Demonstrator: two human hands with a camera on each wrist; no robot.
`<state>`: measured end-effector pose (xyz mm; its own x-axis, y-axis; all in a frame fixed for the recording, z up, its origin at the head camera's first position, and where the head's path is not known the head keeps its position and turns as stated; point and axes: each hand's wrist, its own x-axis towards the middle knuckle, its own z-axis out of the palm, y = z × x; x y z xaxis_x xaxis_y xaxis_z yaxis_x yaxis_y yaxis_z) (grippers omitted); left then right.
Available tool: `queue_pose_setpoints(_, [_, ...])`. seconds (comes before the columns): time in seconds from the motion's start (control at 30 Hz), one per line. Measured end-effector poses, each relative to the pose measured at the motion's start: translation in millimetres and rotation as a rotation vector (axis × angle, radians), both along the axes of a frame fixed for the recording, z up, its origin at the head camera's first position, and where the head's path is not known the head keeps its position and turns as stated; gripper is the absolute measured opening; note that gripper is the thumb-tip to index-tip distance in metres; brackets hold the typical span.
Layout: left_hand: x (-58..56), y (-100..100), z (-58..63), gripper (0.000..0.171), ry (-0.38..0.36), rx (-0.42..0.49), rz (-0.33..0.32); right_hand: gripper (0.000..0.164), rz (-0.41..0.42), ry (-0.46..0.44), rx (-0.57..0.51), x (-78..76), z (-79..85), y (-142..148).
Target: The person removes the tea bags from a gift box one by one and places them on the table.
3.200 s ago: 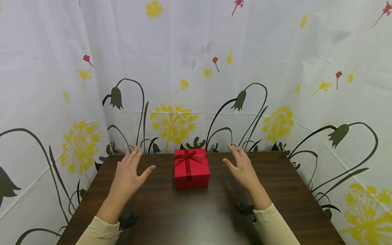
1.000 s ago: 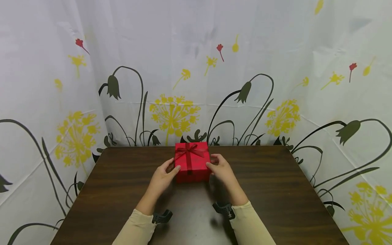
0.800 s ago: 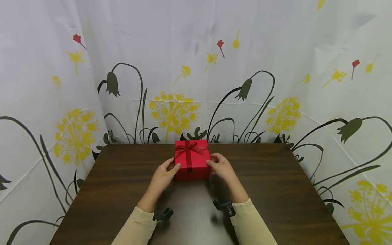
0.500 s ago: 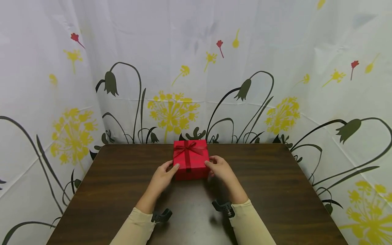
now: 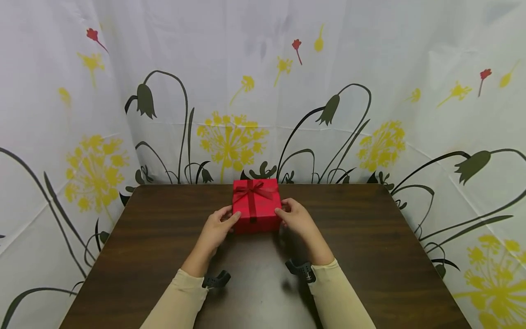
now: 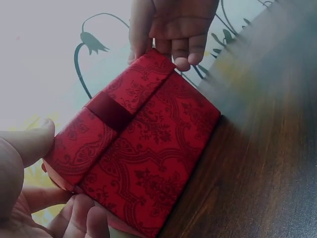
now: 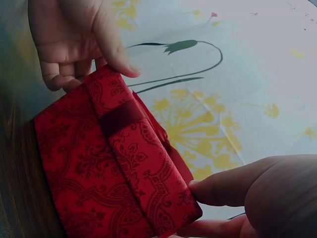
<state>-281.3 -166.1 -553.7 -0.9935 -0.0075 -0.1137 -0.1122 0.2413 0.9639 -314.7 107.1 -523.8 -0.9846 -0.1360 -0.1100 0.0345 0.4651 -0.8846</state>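
A red gift box (image 5: pixel 265 208) stands near the far edge of the table, its lid (image 6: pixel 138 74) on and a dark red ribbon (image 7: pixel 122 118) with a bow across the top. Darker scrollwork covers its sides. My left hand (image 5: pixel 216 228) holds the lid's left side, thumb at the near corner and fingers along the side. On the opposite side, my right hand (image 5: pixel 301 221) grips the lid the same way. The seam between lid and lower box (image 6: pixel 153 168) runs as a thin dark line in both wrist views.
The dark wooden table (image 5: pixel 370 256) reaches back to a white curtain (image 5: pixel 263 59) printed with flowers, which also hangs along both sides. Black wrist mounts (image 5: pixel 218 279) sit at both cuffs, close over the tabletop.
Both hands, earlier spread apart on either side of the box, have come inward and taken hold of its lid. Over the last second the grip looks the same; the head view has tilted.
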Motion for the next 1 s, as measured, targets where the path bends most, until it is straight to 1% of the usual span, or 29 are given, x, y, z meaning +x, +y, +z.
queue_pose_setpoints(0.13, [-1.0,0,1.9,0.066,0.006,0.013,0.005,0.037,0.000,0.025,0.014,0.3,2.8,0])
queue_pose_setpoints(0.3, [-2.3,-4,1.7,0.063,0.009,0.021,0.021,0.036,0.010,0.048,0.001,1.6,4.8,-3])
queue_pose_setpoints(0.47, [-3.8,-5,2.8,0.062,0.005,0.027,0.016,0.035,-0.011,0.054,-0.004,4.7,9.0,-5])
queue_pose_setpoints(0.6, [-3.1,-4,5.6,0.062,0.007,0.034,0.019,0.034,-0.020,0.055,-0.003,5.3,9.8,-5])
queue_pose_setpoints(0.73, [-1.2,-6,8.3,0.060,0.012,0.045,0.027,0.034,-0.008,0.063,-0.004,6.6,10.2,-5])
queue_pose_setpoints(0.87, [-0.2,-7,13.2,0.059,0.028,0.063,0.025,0.037,-0.008,0.105,-0.014,8.3,14.2,-5])
queue_pose_setpoints(1.0, [1.7,-8,22.8,0.059,0.051,0.081,0.025,0.042,-0.017,0.153,-0.032,10.3,21.5,-6])
